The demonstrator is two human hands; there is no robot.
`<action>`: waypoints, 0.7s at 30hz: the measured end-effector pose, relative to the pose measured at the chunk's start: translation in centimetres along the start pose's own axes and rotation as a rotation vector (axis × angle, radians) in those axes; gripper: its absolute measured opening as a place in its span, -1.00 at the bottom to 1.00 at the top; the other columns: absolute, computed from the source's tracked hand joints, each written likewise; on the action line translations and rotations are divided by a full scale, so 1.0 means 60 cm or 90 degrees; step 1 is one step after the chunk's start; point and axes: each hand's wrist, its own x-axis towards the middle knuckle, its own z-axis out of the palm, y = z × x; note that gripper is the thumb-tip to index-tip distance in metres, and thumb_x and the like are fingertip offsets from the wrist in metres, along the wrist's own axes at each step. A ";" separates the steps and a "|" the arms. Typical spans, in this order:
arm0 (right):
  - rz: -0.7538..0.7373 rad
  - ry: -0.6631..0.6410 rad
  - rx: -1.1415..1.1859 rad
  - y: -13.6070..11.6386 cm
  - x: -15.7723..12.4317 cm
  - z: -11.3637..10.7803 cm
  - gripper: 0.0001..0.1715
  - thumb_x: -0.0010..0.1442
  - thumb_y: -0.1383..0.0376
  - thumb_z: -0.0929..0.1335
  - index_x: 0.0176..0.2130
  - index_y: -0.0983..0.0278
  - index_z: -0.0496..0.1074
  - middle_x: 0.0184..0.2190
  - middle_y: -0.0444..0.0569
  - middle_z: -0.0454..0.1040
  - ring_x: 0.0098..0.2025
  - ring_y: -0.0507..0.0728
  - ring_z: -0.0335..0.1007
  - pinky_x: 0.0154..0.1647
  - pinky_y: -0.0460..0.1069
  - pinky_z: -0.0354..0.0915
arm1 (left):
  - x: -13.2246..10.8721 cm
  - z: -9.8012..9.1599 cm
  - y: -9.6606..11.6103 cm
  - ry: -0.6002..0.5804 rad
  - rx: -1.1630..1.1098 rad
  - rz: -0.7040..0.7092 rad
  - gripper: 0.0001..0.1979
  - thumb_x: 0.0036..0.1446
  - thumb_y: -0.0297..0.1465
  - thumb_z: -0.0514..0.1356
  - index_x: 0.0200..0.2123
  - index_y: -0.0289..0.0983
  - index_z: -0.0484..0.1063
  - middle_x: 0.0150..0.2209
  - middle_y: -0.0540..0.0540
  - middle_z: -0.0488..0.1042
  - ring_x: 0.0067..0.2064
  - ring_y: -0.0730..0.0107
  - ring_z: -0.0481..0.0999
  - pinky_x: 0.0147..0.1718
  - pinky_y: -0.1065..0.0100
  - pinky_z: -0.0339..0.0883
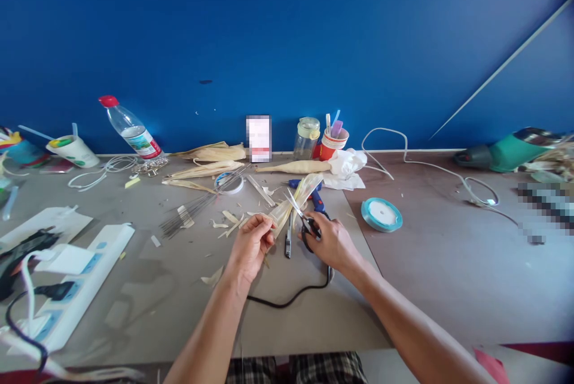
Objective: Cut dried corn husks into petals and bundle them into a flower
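Observation:
My left hand (pixel 250 246) pinches the lower end of a pale dried husk strip (pixel 293 201) that fans out upward to the right. My right hand (pixel 330 241) is closed on black-handled scissors (pixel 305 221), whose open blades meet the husk near its middle. Both hands hover over the brown table (pixel 188 294), just above a black pen (pixel 288 241) and a blue glue gun (pixel 316 197) whose black cord (pixel 291 297) curls toward me.
More husks (pixel 210 160), thin wires (pixel 197 204) and scraps lie behind. A tape roll (pixel 381 215), plastic bottle (pixel 132 128), glass jar (pixel 307 137), paper cups (pixel 334 142), white power strip (pixel 76 285) and green heat gun (pixel 506 154) surround the work spot.

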 end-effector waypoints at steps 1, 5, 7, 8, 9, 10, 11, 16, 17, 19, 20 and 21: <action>0.002 -0.003 -0.012 0.001 0.000 0.002 -0.54 0.07 0.21 0.32 -0.02 0.28 0.32 -0.47 -0.10 0.49 -0.41 0.10 0.41 -0.20 -0.01 0.18 | 0.000 0.000 0.000 0.003 -0.004 -0.002 -0.79 -0.15 -0.39 0.35 -0.51 -0.31 0.37 -0.48 0.05 0.41 -0.58 0.67 0.27 -0.57 0.54 0.13; 0.000 -0.013 -0.038 0.003 -0.001 0.005 -0.53 0.08 0.27 0.31 0.01 0.29 0.30 -0.43 -0.09 0.51 -0.37 0.11 0.43 -0.16 0.01 0.17 | 0.000 0.000 0.000 0.010 -0.015 -0.005 -0.78 -0.16 -0.40 0.35 -0.51 -0.31 0.35 -0.47 0.05 0.41 -0.58 0.68 0.27 -0.57 0.54 0.13; -0.005 -0.023 -0.045 0.003 -0.002 0.005 -0.56 0.07 0.27 0.31 -0.02 0.28 0.31 -0.41 -0.09 0.52 -0.36 0.10 0.44 -0.15 0.01 0.17 | -0.001 0.000 0.000 0.011 -0.022 -0.005 -0.78 -0.17 -0.40 0.35 -0.51 -0.31 0.35 -0.47 0.05 0.41 -0.58 0.68 0.28 -0.57 0.54 0.13; -0.010 -0.029 -0.048 0.002 -0.003 0.005 -0.57 0.08 0.27 0.31 -0.02 0.27 0.32 -0.40 -0.09 0.52 -0.35 0.10 0.44 -0.13 0.01 0.17 | -0.001 0.001 0.000 0.012 -0.025 -0.005 -0.78 -0.17 -0.41 0.35 -0.51 -0.31 0.34 -0.47 0.05 0.41 -0.58 0.68 0.28 -0.57 0.54 0.14; -0.015 -0.036 -0.050 0.002 -0.003 0.005 -0.56 0.09 0.26 0.31 -0.01 0.27 0.31 -0.39 -0.09 0.52 -0.34 0.10 0.44 -0.13 0.01 0.16 | -0.001 0.001 0.000 0.014 -0.028 -0.006 -0.78 -0.18 -0.41 0.35 -0.51 -0.31 0.34 -0.47 0.05 0.41 -0.58 0.68 0.28 -0.57 0.54 0.14; -0.020 -0.044 -0.050 0.001 -0.004 0.004 -0.55 0.09 0.25 0.31 0.00 0.26 0.30 -0.37 -0.09 0.52 -0.32 0.10 0.45 -0.12 0.01 0.16 | -0.001 0.002 0.001 0.015 -0.032 -0.007 -0.78 -0.18 -0.42 0.35 -0.52 -0.31 0.33 -0.48 0.05 0.40 -0.58 0.68 0.28 -0.58 0.54 0.14; -0.027 -0.052 -0.051 0.001 -0.005 0.004 -0.53 0.10 0.23 0.31 0.02 0.27 0.28 -0.36 -0.08 0.52 -0.31 0.11 0.45 -0.12 0.01 0.16 | 0.000 0.002 0.001 0.016 -0.036 -0.008 -0.78 -0.19 -0.42 0.35 -0.52 -0.31 0.33 -0.49 0.06 0.39 -0.58 0.68 0.28 -0.58 0.54 0.14; -0.035 -0.072 -0.070 -0.005 -0.007 -0.002 -0.47 0.13 0.24 0.30 0.09 0.31 0.21 -0.30 -0.02 0.53 -0.24 0.13 0.45 -0.13 0.01 0.17 | 0.000 0.003 0.001 0.026 -0.053 -0.015 -0.77 -0.19 -0.44 0.34 -0.52 -0.29 0.31 -0.54 0.09 0.35 -0.60 0.67 0.27 -0.58 0.55 0.14; -0.038 -0.072 -0.075 -0.007 -0.008 -0.003 -0.48 0.14 0.24 0.30 0.09 0.31 0.20 -0.29 -0.01 0.53 -0.24 0.13 0.45 -0.13 0.01 0.17 | 0.000 0.003 0.001 0.030 -0.053 -0.016 -0.77 -0.19 -0.44 0.34 -0.51 -0.29 0.31 -0.55 0.09 0.35 -0.60 0.67 0.27 -0.58 0.55 0.14; -0.050 -0.073 -0.084 -0.010 -0.009 -0.006 -0.50 0.16 0.25 0.28 0.09 0.30 0.21 -0.25 0.01 0.53 -0.22 0.13 0.45 -0.13 0.00 0.18 | 0.000 0.003 0.000 0.038 -0.053 -0.013 -0.77 -0.19 -0.44 0.34 -0.51 -0.29 0.31 -0.55 0.09 0.36 -0.60 0.67 0.27 -0.58 0.54 0.14; -0.056 -0.073 -0.091 -0.012 -0.009 -0.007 -0.51 0.17 0.25 0.28 0.09 0.29 0.21 -0.23 0.01 0.52 -0.21 0.13 0.44 -0.13 0.00 0.18 | 0.000 0.003 0.000 0.041 -0.053 -0.010 -0.77 -0.19 -0.44 0.34 -0.51 -0.29 0.31 -0.55 0.08 0.36 -0.60 0.67 0.27 -0.57 0.54 0.14; -0.062 -0.073 -0.100 -0.014 -0.010 -0.008 -0.52 0.17 0.26 0.27 0.09 0.29 0.21 -0.21 0.02 0.51 -0.20 0.13 0.44 -0.13 -0.01 0.18 | 0.000 0.003 0.000 0.045 -0.053 -0.007 -0.77 -0.19 -0.44 0.34 -0.51 -0.30 0.31 -0.54 0.08 0.37 -0.60 0.67 0.27 -0.57 0.54 0.14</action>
